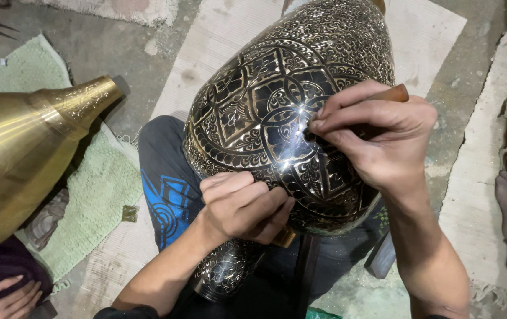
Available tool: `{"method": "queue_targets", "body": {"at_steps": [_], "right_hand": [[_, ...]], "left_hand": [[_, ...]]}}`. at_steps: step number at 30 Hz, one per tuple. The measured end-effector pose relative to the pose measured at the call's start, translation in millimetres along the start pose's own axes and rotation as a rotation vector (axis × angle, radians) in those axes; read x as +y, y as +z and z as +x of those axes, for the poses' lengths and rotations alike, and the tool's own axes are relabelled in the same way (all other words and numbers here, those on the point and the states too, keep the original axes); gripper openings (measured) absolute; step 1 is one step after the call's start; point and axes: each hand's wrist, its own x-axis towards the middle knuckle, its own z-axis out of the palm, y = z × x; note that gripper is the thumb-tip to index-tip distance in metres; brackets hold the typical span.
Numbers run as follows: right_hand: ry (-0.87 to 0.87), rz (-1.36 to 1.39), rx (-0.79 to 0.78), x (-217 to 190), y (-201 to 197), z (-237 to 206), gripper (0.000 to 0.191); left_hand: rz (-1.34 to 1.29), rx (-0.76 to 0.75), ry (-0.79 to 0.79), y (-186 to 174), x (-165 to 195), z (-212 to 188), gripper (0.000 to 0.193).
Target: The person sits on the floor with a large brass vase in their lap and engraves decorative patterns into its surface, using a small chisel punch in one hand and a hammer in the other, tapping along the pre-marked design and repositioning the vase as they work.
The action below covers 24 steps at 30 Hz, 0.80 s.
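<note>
Your right hand (383, 139) grips a wooden-handled tool (392, 94), tip on the engraved vase (265, 106) lying across your lap. Your left hand (244, 207) is curled shut, knuckles steadying the vase's lower side.

Plain brass vase (23, 147) at 9 o'clock, green mat (97, 195) under it, another person's hand (5, 298) at 7, concrete floor (123, 53).
</note>
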Motion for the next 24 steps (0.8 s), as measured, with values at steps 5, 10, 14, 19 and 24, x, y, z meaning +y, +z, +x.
{"method": "queue_targets", "body": {"at_steps": [5, 10, 14, 19, 24], "right_hand": [[0.028, -0.059, 0.025, -5, 4, -1, 0.014], [-0.005, -0.050, -0.034, -5, -3, 4, 0.016], [-0.004, 0.000, -0.038, -1, -4, 3, 0.015], [0.003, -0.014, -0.046, 0, -5, -1, 0.014], [-0.028, -0.005, -0.112, -3, -12, 8, 0.018]], "left_hand": [[0.008, 0.009, 0.008, 2, 0, -1, 0.014], [0.005, 0.005, 0.008, 2, 0, -1, 0.015], [0.008, 0.013, 0.013, 2, 1, -1, 0.015], [0.025, 0.011, 0.014, 3, 2, 0, 0.015], [0.020, 0.003, 0.010, 2, 2, -1, 0.014]]}}
